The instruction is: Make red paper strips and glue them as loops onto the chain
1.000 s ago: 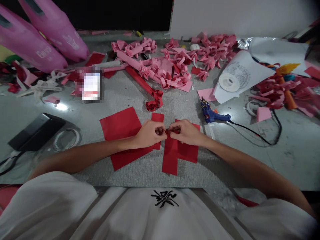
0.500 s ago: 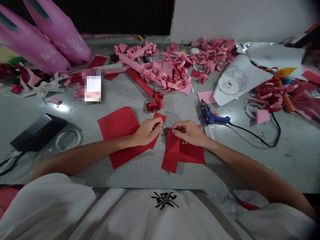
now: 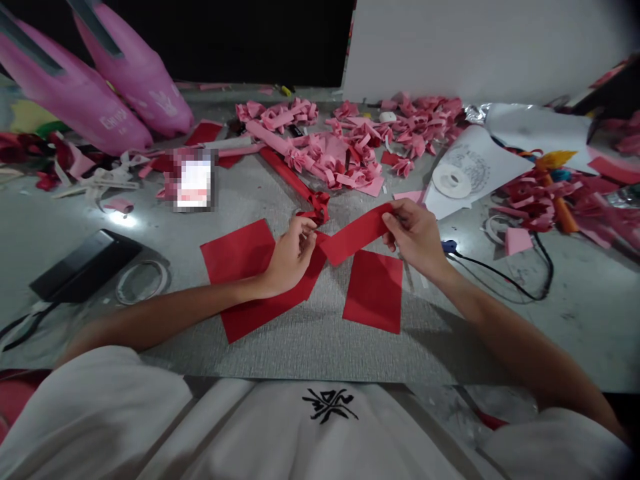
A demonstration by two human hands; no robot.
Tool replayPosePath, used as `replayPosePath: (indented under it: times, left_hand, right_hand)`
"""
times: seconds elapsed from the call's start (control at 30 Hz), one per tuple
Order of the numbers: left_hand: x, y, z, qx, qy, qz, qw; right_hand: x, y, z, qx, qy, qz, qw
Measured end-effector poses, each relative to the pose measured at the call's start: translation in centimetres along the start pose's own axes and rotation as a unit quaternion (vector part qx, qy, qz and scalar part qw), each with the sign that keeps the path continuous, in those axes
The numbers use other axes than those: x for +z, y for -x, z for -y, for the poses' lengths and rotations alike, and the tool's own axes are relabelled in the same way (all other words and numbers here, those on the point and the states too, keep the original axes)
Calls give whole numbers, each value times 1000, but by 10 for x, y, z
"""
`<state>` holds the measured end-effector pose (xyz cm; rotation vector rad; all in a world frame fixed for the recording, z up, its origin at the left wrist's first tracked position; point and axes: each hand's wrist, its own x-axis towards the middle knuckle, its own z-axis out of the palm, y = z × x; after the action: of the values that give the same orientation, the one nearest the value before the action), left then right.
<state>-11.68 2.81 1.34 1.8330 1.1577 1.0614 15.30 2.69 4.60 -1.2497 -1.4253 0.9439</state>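
Note:
My right hand (image 3: pixel 413 233) pinches the upper right end of a red paper strip (image 3: pixel 356 233), which is lifted and slants down to the left. My left hand (image 3: pixel 293 257) is over a large red paper sheet (image 3: pixel 240 250), its fingers curled and apart, with nothing visible held. Beside it another red piece (image 3: pixel 316 263) lies on the sheet, partly covered by the hand. Below the lifted strip a red rectangle (image 3: pixel 373 291) lies flat on the grey surface. A red rolled stick with curled paper (image 3: pixel 290 177) lies beyond my left hand.
Pink paper flowers (image 3: pixel 330 150) are heaped at the back. On the right are a tape roll (image 3: pixel 454 181) on white paper and a glue gun (image 3: pixel 449 247), mostly hidden by my right hand. A black device (image 3: pixel 85 265) and a clear ring (image 3: pixel 143 281) lie left.
My right hand has lifted the red strip off the red rectangle and moved it up and right. The fingers of my left hand have loosened from a pinch.

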Motion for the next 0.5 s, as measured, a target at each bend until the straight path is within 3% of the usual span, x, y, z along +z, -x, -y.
replayPosePath:
  times: [0.23, 0.33, 0.4, 0.5]
  left_hand:
    - [0, 5, -9, -8, 102, 82, 991]
    - [-1, 3, -8, 10, 35, 88, 995]
    - [-1, 2, -6, 30, -26, 111, 993]
    - [-1, 1, -4, 47, -83, 135, 986]
  right_hand:
    - [5, 2, -5, 25, -27, 4, 999]
    - [6, 7, -6, 40, 9, 44, 998]
    - [5, 10, -6, -9, 100, 62, 993]
    - [4, 16, -7, -132, 255, 97, 953]
